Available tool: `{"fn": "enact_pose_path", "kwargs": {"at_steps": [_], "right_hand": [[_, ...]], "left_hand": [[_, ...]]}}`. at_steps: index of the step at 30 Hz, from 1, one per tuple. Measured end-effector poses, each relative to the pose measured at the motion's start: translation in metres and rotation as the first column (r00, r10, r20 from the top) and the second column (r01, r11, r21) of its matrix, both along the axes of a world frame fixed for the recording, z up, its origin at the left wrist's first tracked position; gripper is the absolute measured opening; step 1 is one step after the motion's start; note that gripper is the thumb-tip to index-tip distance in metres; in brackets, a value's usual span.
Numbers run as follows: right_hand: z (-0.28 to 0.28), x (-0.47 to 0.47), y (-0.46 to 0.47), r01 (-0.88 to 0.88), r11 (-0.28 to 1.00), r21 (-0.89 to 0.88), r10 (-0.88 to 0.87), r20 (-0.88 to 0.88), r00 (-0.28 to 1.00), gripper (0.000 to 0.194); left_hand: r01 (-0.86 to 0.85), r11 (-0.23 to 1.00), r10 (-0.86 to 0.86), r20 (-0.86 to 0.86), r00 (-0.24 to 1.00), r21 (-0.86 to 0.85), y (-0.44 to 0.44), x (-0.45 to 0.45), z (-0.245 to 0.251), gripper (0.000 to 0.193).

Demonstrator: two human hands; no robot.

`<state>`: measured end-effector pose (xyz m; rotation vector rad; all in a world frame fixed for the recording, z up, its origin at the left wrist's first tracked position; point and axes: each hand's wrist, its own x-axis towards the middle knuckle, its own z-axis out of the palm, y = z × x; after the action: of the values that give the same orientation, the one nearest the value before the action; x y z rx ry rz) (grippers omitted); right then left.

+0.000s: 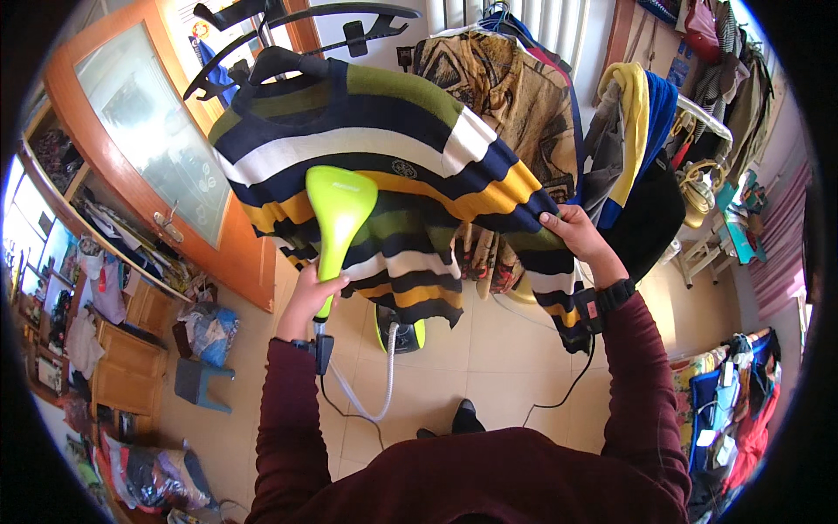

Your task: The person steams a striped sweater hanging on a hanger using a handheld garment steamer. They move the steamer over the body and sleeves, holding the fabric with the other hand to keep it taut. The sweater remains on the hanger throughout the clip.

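A striped knit sweater (399, 157) in navy, olive, white and mustard hangs on the black hanger of a garment steamer stand (353, 39). My left hand (311, 295) is closed round the handle of a lime-green steamer head (340, 196), which lies against or just in front of the sweater's chest; the contact cannot be made out. With my right hand (576, 239) I grip one sleeve and hold it out to the right. A pale ribbed hose (391, 367) loops below my left hand, near the green and black steamer base (407, 337) on the floor.
Behind the sweater hangs a brown patterned garment (497, 98). Yellow, blue and grey clothes (628, 131) hang at the right. A wooden door (150, 131) stands at the left, with a small stool (200, 386) nearer me. Dark cables run from both wrists.
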<state>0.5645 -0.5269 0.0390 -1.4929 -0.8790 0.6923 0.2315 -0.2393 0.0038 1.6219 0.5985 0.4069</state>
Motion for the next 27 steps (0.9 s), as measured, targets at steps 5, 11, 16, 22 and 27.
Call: {"fn": "enact_pose_path", "kwargs": {"at_steps": [5,11,16,22,27], "right_hand": [[0.020,0.008,-0.010,0.011,1.000,-0.003,-0.011,0.073,0.997,0.026],[0.030,0.016,-0.029,-0.018,0.983,-0.183,0.052,0.183,0.982,0.026],[0.017,0.023,-0.043,0.070,0.980,-0.186,-0.035,0.184,0.982,0.024],[0.012,0.029,-0.036,0.122,0.992,0.021,-0.124,0.117,0.985,0.024],[0.021,0.027,-0.032,0.259,0.951,0.169,-0.257,-0.032,0.966,0.025]], "left_hand": [[0.134,0.989,-0.118,0.204,0.972,-0.065,-0.011,-0.002,0.014,0.018],[0.177,0.979,-0.147,0.250,0.957,-0.103,0.009,0.026,0.020,0.020],[0.001,0.971,0.043,0.177,0.983,-0.241,-0.002,0.000,-0.014,0.017],[0.151,0.986,-0.119,0.348,0.930,-0.067,-0.026,0.011,0.016,0.018],[0.196,0.980,-0.194,0.314,0.929,0.026,-0.014,0.034,0.048,0.022]]}}
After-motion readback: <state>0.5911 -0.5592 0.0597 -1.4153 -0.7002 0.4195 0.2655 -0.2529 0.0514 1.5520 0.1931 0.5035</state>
